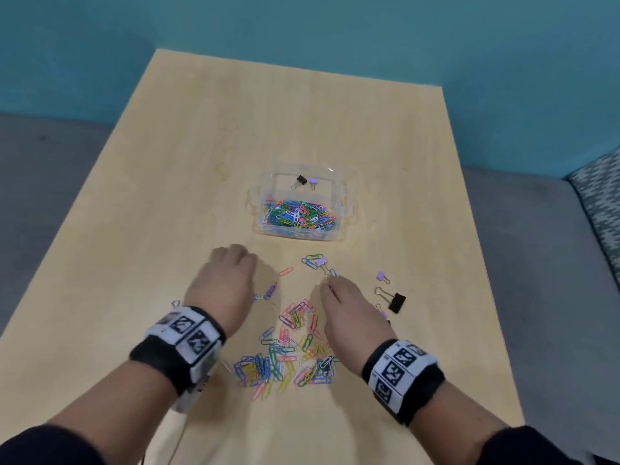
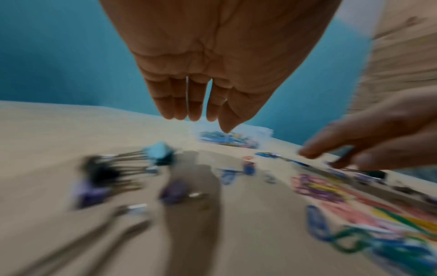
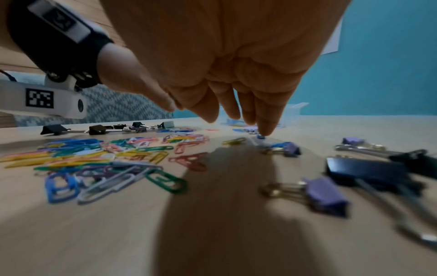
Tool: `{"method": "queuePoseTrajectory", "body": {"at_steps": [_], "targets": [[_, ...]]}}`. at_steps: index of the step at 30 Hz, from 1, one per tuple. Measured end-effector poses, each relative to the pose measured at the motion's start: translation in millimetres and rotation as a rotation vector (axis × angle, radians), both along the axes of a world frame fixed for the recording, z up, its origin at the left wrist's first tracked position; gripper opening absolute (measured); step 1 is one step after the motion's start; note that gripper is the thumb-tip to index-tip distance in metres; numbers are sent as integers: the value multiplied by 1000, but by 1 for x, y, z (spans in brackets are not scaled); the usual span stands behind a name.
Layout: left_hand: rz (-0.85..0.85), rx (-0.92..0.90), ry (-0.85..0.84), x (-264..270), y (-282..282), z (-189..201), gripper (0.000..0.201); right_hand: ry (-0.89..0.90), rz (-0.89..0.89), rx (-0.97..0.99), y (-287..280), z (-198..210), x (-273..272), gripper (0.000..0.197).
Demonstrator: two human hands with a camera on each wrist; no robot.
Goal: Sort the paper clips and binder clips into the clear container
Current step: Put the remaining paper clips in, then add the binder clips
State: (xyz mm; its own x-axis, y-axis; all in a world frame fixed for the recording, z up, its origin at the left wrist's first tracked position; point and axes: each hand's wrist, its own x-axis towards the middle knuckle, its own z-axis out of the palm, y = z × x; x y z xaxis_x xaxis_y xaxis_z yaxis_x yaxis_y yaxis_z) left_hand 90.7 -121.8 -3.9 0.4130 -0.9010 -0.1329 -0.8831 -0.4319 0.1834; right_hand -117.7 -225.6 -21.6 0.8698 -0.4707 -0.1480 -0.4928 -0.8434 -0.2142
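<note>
The clear container [image 1: 339, 226] stands mid-table; its near compartment holds many coloured paper clips [image 1: 298, 214] and its far one two binder clips [image 1: 302, 180]. A loose pile of paper clips [image 1: 288, 350] lies between my wrists. My left hand [image 1: 228, 280] hovers left of the pile; the left wrist view shows the hand [image 2: 196, 112] with straight fingers holding nothing. My right hand [image 1: 342, 307] reaches down with straight fingers [image 3: 236, 112], a fingertip touching a blue paper clip [image 3: 261, 136]. A purple binder clip [image 1: 321, 262] lies just beyond it.
A black binder clip [image 1: 397, 302] and a small purple one [image 1: 381, 276] lie right of my right hand. More binder clips [image 3: 97, 129] sit left of the pile. A patterned cushion [image 1: 600, 209] is off the table's right edge.
</note>
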Motion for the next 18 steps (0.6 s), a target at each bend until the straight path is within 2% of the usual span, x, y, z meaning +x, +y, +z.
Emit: {"method": "queuePoseTrajectory", "body": {"at_steps": [4,7,9,11,14,18], "targets": [[-332,7,51,-44,-43,-3,60,127,-39,-35,10,-9,16,61],[-496,26,-76,-49,-58,-3,54,218,11,-114,20,-12,19,60],[-528,69,-116,-47,-58,-3,49,241,29,-123,27,-13,17,66],[-521,114,-135,-44,-53,-11,52,223,16,-99,33,-13,14,70],[-499,133,-90,-37,-46,-17,57,185,-55,-74,36,-16,8,69],[-522,159,-118,-37,-45,-19,57,321,-63,-103,28,-23,3,69]]}}
